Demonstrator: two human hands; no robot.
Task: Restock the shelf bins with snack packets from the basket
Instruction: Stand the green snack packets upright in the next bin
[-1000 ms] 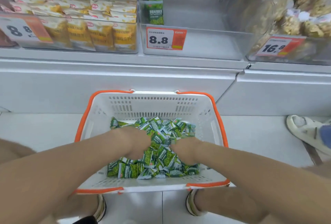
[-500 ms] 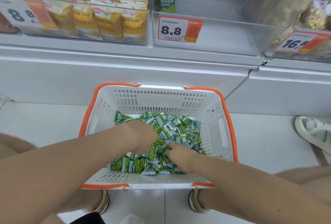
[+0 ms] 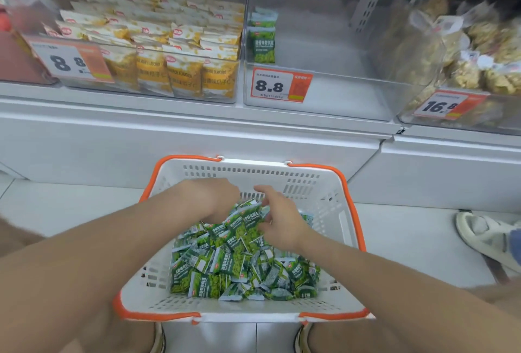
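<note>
Both hands are down in the basket, at 6 o'clock in the view, with a bunch of green packets squeezed between them. The left hand lies at the bunch's 9 o'clock, palm down, its fingers curled over the packets with the tips hidden. The right hand lies at the bunch's 3 o'clock, with its fingers bent against the packets and its thumb raised toward 12 o'clock, so the grasp is only partly closed. The bunch sits at the 12 o'clock end of the heap, which covers the basket bottom from the middle to 6 o'clock. Whether the bunch is clear of the heap I cannot tell.

The basket is white with an orange rim and stands on the pale floor before the shelf. At 12 o'clock the clear middle bin holds a pair of the same green packets, upright in its 9 o'clock corner, one behind the other. Its tag reads 8.8. At 10 o'clock the left bin is packed with upright rows of yellow packs. At 2 o'clock the right bin holds clear bags of pale snacks. A white sandal lies at 3 o'clock, well apart from the basket
</note>
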